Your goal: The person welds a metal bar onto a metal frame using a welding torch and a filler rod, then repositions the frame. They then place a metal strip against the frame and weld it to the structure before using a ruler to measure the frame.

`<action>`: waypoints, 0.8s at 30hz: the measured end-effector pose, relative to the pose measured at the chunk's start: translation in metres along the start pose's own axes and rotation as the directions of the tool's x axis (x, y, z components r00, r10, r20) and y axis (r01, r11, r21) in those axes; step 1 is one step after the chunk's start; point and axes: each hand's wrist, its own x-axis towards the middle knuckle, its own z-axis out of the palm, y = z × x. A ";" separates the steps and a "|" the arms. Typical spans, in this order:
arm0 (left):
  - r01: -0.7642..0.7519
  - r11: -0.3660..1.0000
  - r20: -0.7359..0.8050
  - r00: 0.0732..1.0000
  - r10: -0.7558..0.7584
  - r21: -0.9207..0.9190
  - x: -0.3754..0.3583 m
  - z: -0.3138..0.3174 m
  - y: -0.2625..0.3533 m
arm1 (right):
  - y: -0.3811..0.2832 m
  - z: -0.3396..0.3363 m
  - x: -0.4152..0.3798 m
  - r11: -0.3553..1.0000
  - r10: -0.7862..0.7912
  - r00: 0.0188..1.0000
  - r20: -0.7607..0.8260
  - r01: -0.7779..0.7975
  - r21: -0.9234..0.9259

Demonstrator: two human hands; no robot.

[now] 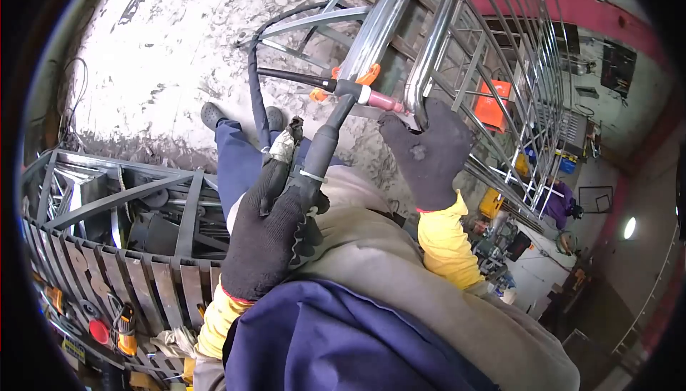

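Note:
My left hand (pixel 268 237), in a black glove, grips the dark handle of a welding torch (pixel 330 130). The torch's pink nozzle tip (pixel 386 102) points at a bent shiny steel tube (pixel 429 55) of a railing frame. My right hand (pixel 427 152), also in a black glove with a yellow sleeve, is closed on the lower end of that bent tube, right beside the nozzle. A black hose (pixel 254 77) runs from the torch up and over the frame.
The steel railing frame (pixel 514 77) with several thin bars stretches up to the right. A dark metal rack (pixel 114 248) with flat slats stands at the lower left. My legs and shoes (pixel 214 116) rest on a rough concrete floor (pixel 164 41). Another person (pixel 561 202) crouches at the right.

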 end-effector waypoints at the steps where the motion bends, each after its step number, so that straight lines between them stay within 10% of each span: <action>1: 0.034 0.999 0.000 0.999 -0.034 -0.011 -0.001 -0.001 0.002 | -0.001 0.000 0.000 1.000 0.013 1.000 0.011 -0.013 0.011; 8: -0.092 0.989 0.050 0.995 0.087 0.114 0.011 -0.008 -0.012 | -0.001 -0.001 0.000 1.000 -0.005 1.000 0.015 0.005 -0.012; 24: 0.129 0.989 0.072 0.990 -0.124 -0.071 0.010 -0.012 0.006 | -0.007 -0.006 0.003 0.999 -0.024 0.999 0.036 0.023 0.025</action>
